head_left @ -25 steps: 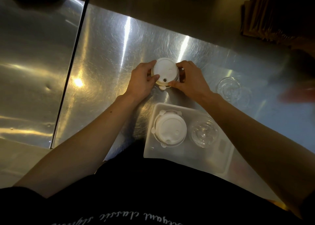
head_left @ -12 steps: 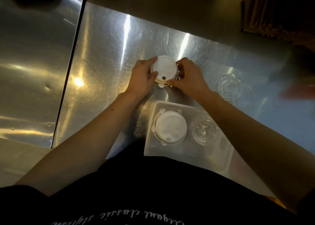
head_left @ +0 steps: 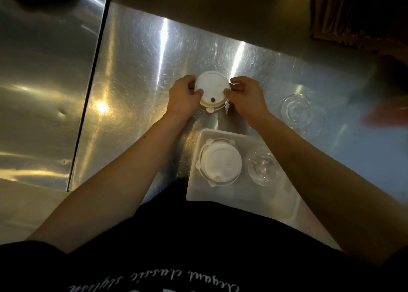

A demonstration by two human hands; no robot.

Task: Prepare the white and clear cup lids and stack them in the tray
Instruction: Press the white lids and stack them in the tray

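Note:
A white cup lid (head_left: pixel 212 86) with a small dark hole sits atop a short pile of white lids on the steel counter. My left hand (head_left: pixel 183 97) pinches its left edge and my right hand (head_left: pixel 245 97) pinches its right edge. Nearer to me lies a pale plastic tray (head_left: pixel 242 203). A stack of white lids (head_left: pixel 220 164) fills the tray's left side and a stack of clear lids (head_left: pixel 263 170) stands in its middle. More clear lids (head_left: pixel 295 109) rest on the counter to the right of my right hand.
The steel counter (head_left: pixel 143 70) has a dark seam (head_left: pixel 92 88) on the left, with a second steel surface beyond it. Brown paper goods (head_left: pixel 344 15) sit at the far right corner. A blurred reddish shape (head_left: pixel 386 115) shows at the right edge.
Both hands have shifted their grip around the top white lid, and the lid has turned a little so its hole lies nearer the front. The tray stacks stay as they were.

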